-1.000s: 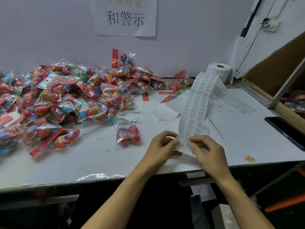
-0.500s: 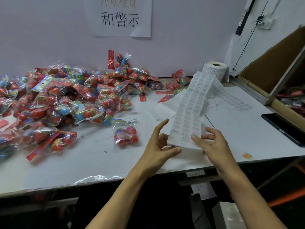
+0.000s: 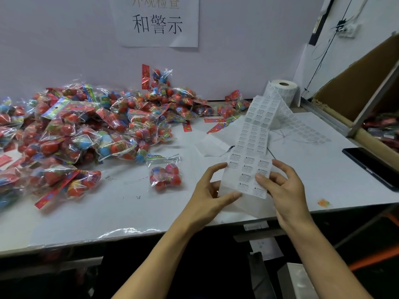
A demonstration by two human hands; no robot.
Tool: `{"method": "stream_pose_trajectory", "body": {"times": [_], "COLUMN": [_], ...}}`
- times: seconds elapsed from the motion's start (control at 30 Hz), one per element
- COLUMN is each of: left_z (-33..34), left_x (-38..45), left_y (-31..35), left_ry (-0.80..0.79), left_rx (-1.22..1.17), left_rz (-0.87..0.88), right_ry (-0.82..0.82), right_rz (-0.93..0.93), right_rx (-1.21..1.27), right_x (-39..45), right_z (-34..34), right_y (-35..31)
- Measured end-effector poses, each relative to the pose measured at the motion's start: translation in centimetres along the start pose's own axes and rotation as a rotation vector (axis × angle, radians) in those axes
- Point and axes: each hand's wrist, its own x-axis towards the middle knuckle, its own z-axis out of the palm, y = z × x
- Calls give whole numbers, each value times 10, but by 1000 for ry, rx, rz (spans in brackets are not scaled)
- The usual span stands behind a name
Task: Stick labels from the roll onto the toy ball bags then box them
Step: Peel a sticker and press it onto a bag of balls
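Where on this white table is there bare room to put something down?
Bare white table along the near edge, left of the left hand; another patch between right hand and black phone. The back left is crowded with clear toy-ball bags.

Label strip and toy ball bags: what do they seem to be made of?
Label strip: apparently matte white paper; it bends softly between the left hand and right hand.
Toy ball bags: likely clear glossy plastic film; crinkled, with glints and balls visible inside.

A pale lilac wall [image 3: 64, 50] stands behind the white table [image 3: 108, 212]. A paper sign [image 3: 158, 22] with black Chinese characters hangs on this wall. At the right, a white socket [image 3: 346, 31] with black cables is fixed on the side wall.
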Motion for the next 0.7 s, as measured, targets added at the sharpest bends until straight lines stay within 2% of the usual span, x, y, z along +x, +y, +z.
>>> {"method": "stream_pose_trajectory", "body": {"times": [0.1, 0.13, 0.2, 0.23, 0.3, 0.37, 0.4, 0.5, 0.7], "left_z": [0, 1, 2, 2, 3, 3, 3, 2, 1], "left_x": [-1, -1, -1, 0, -1, -2, -2, -3, -5], "left_y": [0, 1, 1, 2, 3, 3, 3, 4, 0], "left_ry": [20, 27, 50, 64, 77, 71, 66, 40, 8], "left_rx": [-1, -1, -9, -17, -20, 0, 15, 45, 115], "left_rz": [-5, -3, -1, 0, 2, 12, 18, 32, 50], "right_ry": [42, 81, 133, 92, -157, -370, -411, -402, -399], "right_rz": [-45, -128, -415, -572, -728, -676, -624, -553, -633], "right_rx": [-100, -223, -519, -610, -699, -754, -762, -746, -827], "right_x": [-4, -6, -11, -13, -14, -17, -19, -22, -20], "right_z": [2, 1, 0, -1, 0, 2, 3, 4, 1], "right_y": [4, 6, 6, 4, -2, -8, -9, -13, -12]}}
